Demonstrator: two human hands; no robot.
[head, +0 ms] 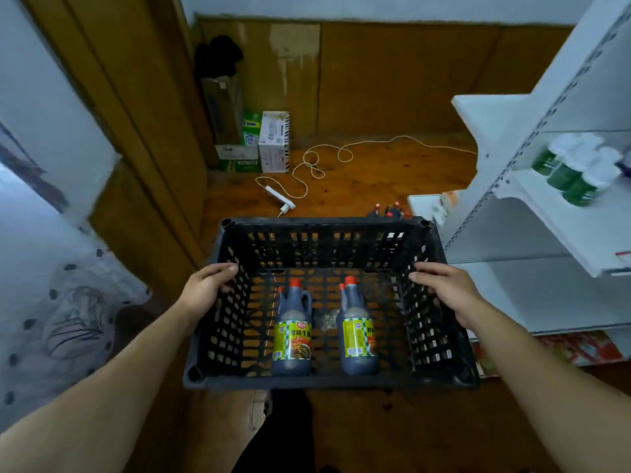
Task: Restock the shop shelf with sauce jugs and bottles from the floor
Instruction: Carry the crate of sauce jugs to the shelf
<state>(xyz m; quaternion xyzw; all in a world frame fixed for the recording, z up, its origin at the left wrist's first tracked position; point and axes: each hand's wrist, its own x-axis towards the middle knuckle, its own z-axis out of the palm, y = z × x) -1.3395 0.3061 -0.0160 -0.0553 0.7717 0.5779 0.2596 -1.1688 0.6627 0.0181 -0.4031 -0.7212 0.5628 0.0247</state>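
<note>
**Jugs ride in a held crate**

Jugs of dark sauce, two of them, stand upright in a black crate (327, 230) at the centre of the view. The left jug (292, 331) and right jug (357, 331) are near each other but apart, both toward the crate's 6 o'clock wall, each with a red cap and a yellow-green label.

The left hand (208, 290) grips the crate's 9 o'clock wall, fingers curled over the rim. The right hand (444, 290) grips the 3 o'clock wall the same way. Both hands are closed on the crate.

At 2 to 3 o'clock stands a white shelf (560, 213); green bottles (573, 169) with white caps sit on one of its upper levels. Just beyond the crate's far rim at 1 o'clock, red caps (389, 209) of more bottles show on the wooden floor (368, 179). At 12 o'clock a white power strip (280, 198) and its looped cord lie on the floor, with boxes (263, 145) against the wall at 11 o'clock.
</note>
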